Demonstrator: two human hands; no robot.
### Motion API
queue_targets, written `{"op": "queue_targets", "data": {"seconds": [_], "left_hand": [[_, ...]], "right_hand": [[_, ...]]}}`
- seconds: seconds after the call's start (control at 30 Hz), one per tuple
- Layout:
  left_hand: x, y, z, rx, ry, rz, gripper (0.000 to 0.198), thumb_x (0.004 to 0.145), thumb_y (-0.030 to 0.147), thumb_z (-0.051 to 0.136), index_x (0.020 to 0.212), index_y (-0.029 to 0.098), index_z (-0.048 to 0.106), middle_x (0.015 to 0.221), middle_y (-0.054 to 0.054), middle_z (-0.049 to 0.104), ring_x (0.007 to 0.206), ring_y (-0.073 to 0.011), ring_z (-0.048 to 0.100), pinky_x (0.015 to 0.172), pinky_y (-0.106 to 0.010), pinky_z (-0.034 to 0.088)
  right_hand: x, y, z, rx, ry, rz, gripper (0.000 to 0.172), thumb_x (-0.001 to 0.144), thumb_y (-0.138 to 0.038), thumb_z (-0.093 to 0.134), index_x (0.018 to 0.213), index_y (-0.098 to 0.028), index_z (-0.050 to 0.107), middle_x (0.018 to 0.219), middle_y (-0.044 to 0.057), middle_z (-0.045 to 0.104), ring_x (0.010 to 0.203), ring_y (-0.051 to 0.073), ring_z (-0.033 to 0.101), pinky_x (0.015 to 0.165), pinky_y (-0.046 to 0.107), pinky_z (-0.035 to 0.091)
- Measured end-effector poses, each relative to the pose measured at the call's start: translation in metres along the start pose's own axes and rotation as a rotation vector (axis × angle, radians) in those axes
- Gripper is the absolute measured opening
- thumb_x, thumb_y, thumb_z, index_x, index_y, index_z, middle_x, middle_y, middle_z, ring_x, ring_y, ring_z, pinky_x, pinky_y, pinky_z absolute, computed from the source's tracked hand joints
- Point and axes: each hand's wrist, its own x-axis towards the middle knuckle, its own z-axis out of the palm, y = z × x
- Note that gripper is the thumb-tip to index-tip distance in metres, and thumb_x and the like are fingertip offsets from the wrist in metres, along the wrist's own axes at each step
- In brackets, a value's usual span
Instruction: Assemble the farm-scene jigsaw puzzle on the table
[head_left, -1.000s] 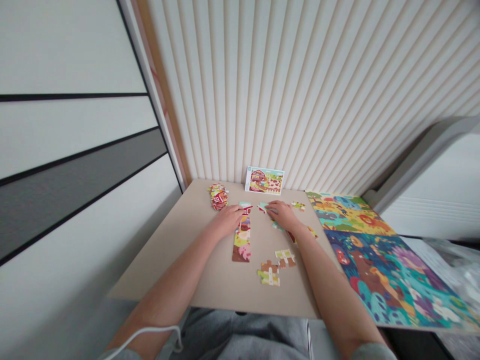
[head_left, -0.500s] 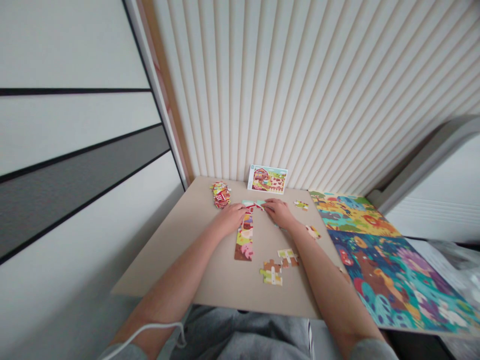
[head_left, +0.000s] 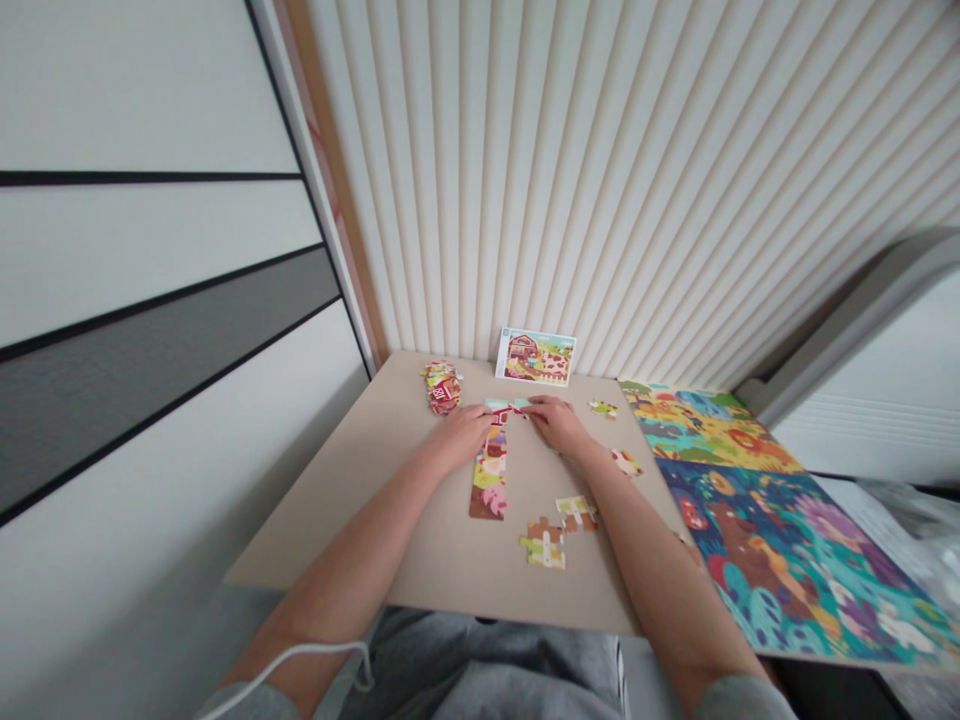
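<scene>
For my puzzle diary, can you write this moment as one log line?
left hand: touching puzzle strip; right hand: touching piece beside strip's far end; picture card: standing behind

Tabletop looks smooth and matt, kinda laminate-ish. The puzzle strip is printed cardboard, pretty flat finish, and the picture card looks like smooth printed paper or card. Ribbed wall covering reads matt, can't tell if plastic or fabric. Grey trousers are soft wrinkly cloth, and that crinkly clear bag is shiny plastic.
</scene>
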Motion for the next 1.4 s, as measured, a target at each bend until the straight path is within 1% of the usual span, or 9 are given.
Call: {"op": "queue_targets", "data": {"seconds": [0.13, 0.3, 0.43, 0.67, 0.8, 1.0, 1.13, 1.27, 1.4], "left_hand": [[0.000, 0.000, 0.000, 0.002, -0.003, -0.008, 0.027, 0.096, 0.018, 0.053, 0.118, 0.021, 0.067, 0.119, -0.008, 0.067, 0.113, -0.0219, 0.061, 0.102, -0.035, 0.045], [-0.001, 0.001, 0.000, 0.014, -0.014, -0.003, 0.027, 0.096, 0.019, 0.052, 0.119, 0.021, 0.067, 0.120, -0.009, 0.067, 0.114, -0.0223, 0.061, 0.102, -0.035, 0.044], [0.000, 0.000, 0.000, 0.018, -0.013, -0.002, 0.028, 0.096, 0.018, 0.052, 0.120, 0.021, 0.067, 0.121, -0.009, 0.067, 0.114, -0.0220, 0.061, 0.102, -0.035, 0.044], [0.000, -0.001, 0.001, 0.004, 0.003, 0.003, 0.027, 0.097, 0.019, 0.051, 0.119, 0.021, 0.068, 0.120, -0.008, 0.067, 0.112, -0.0211, 0.062, 0.102, -0.034, 0.046], [-0.001, 0.000, 0.000, -0.002, 0.011, 0.007, 0.027, 0.097, 0.018, 0.052, 0.119, 0.021, 0.067, 0.118, -0.008, 0.067, 0.112, -0.0211, 0.062, 0.102, -0.034, 0.046], [0.000, 0.001, -0.001, -0.003, -0.014, 0.002, 0.028, 0.096, 0.017, 0.051, 0.118, 0.020, 0.068, 0.119, -0.009, 0.067, 0.112, -0.0214, 0.062, 0.102, -0.034, 0.046], [-0.001, 0.001, -0.001, -0.029, -0.015, -0.005, 0.028, 0.096, 0.018, 0.052, 0.120, 0.021, 0.067, 0.120, -0.009, 0.067, 0.114, -0.0218, 0.061, 0.104, -0.035, 0.044], [-0.001, 0.000, 0.000, -0.026, -0.017, -0.020, 0.028, 0.097, 0.018, 0.051, 0.119, 0.021, 0.068, 0.123, -0.008, 0.066, 0.114, -0.0213, 0.061, 0.105, -0.035, 0.043], [-0.001, 0.000, 0.001, -0.010, -0.017, -0.016, 0.029, 0.097, 0.017, 0.050, 0.119, 0.021, 0.068, 0.123, -0.008, 0.066, 0.115, -0.0209, 0.061, 0.105, -0.034, 0.044]], "right_hand": [[-0.004, 0.008, -0.003, 0.026, 0.010, -0.005, 0.032, 0.098, -0.023, 0.053, 0.122, -0.033, 0.072, 0.134, 0.005, 0.064, 0.123, 0.023, 0.058, 0.107, 0.039, 0.043], [-0.012, 0.016, -0.007, 0.057, -0.010, -0.063, 0.030, 0.096, -0.023, 0.056, 0.118, -0.032, 0.074, 0.133, 0.005, 0.065, 0.120, 0.023, 0.061, 0.105, 0.038, 0.045], [-0.013, 0.016, -0.004, 0.056, -0.004, -0.090, 0.030, 0.096, -0.024, 0.057, 0.118, -0.033, 0.074, 0.131, 0.005, 0.066, 0.119, 0.023, 0.062, 0.104, 0.039, 0.046], [-0.009, 0.010, 0.004, 0.083, 0.013, -0.143, 0.032, 0.095, -0.021, 0.057, 0.120, -0.034, 0.073, 0.131, 0.004, 0.066, 0.119, 0.022, 0.062, 0.104, 0.037, 0.047], [-0.008, 0.004, 0.004, 0.097, 0.027, -0.137, 0.032, 0.096, -0.019, 0.055, 0.120, -0.031, 0.074, 0.131, 0.006, 0.067, 0.119, 0.021, 0.063, 0.105, 0.037, 0.046], [-0.008, -0.001, 0.000, 0.103, 0.023, -0.137, 0.032, 0.097, -0.019, 0.053, 0.120, -0.028, 0.074, 0.131, 0.006, 0.066, 0.119, 0.021, 0.063, 0.106, 0.035, 0.046], [-0.012, 0.005, -0.006, 0.122, 0.001, -0.123, 0.031, 0.097, -0.021, 0.053, 0.119, -0.029, 0.074, 0.132, 0.006, 0.066, 0.119, 0.020, 0.063, 0.106, 0.035, 0.046], [-0.017, 0.014, -0.008, 0.147, 0.018, -0.095, 0.029, 0.096, -0.020, 0.054, 0.116, -0.028, 0.075, 0.132, 0.006, 0.066, 0.117, 0.020, 0.064, 0.104, 0.034, 0.047], [-0.018, 0.014, -0.010, 0.169, 0.021, -0.071, 0.030, 0.097, -0.019, 0.053, 0.116, -0.026, 0.075, 0.132, 0.006, 0.066, 0.119, 0.021, 0.063, 0.105, 0.035, 0.047]]}}
